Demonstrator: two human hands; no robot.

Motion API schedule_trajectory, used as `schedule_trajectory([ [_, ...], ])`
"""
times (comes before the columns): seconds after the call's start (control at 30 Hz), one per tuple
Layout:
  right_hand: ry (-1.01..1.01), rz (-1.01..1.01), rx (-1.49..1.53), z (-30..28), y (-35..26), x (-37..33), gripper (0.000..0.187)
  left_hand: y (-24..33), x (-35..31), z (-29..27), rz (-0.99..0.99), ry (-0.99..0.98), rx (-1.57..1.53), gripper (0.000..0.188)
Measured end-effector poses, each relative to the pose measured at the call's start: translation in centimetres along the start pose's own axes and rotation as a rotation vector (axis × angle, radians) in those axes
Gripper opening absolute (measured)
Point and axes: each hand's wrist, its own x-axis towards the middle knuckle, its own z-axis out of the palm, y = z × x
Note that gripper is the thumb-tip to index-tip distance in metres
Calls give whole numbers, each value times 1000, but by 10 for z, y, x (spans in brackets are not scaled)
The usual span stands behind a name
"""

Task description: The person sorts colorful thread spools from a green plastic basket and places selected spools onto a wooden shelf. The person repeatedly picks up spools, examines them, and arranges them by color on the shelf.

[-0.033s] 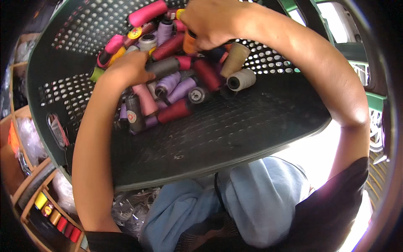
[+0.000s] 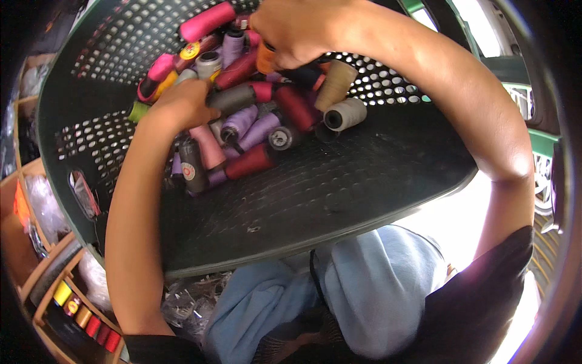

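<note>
A heap of thread spools fills the far left part of a black perforated basket (image 2: 291, 212). My left hand (image 2: 182, 104) is on the heap, its thumb and index finger around the near end of a dark grey thread spool (image 2: 235, 97); its other fingers are mostly hidden. At the far side my right hand (image 2: 297, 36) curls over an orange thread spool (image 2: 265, 59), its fingertips partly out of sight. Between the hands lie a dark red spool (image 2: 237, 70) and a white-topped spool (image 2: 209, 62). Nearer are purple spools (image 2: 240, 123) and a pink spool (image 2: 208, 147).
A tan spool (image 2: 336, 84) and a cream spool (image 2: 345, 114) lie at the heap's right edge. The basket's near rim (image 2: 291, 252) passes above my knees. Wooden shelves (image 2: 45, 267) on the left hold bagged items and a row of coloured spools (image 2: 85, 315).
My right hand has shifted slightly left and now covers a yellow-labelled end that showed beside it. The heap sits a touch further left in view. My left hand stays in about the same place.
</note>
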Motion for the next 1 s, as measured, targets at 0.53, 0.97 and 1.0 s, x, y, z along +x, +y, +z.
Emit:
schedule_trajectory([
  [0.53, 173, 172, -353, -9, 7, -11, 29, 9, 7, 16, -11, -27, 104, 79],
  [0.97, -77, -47, -25, 42, -17, -2, 30, 9, 10, 3, 48, -79, -19, 65],
  [1.0, -63, -63, -6, 59, -16, 1, 28, 9, 14, 10, 51, -87, 17, 67],
])
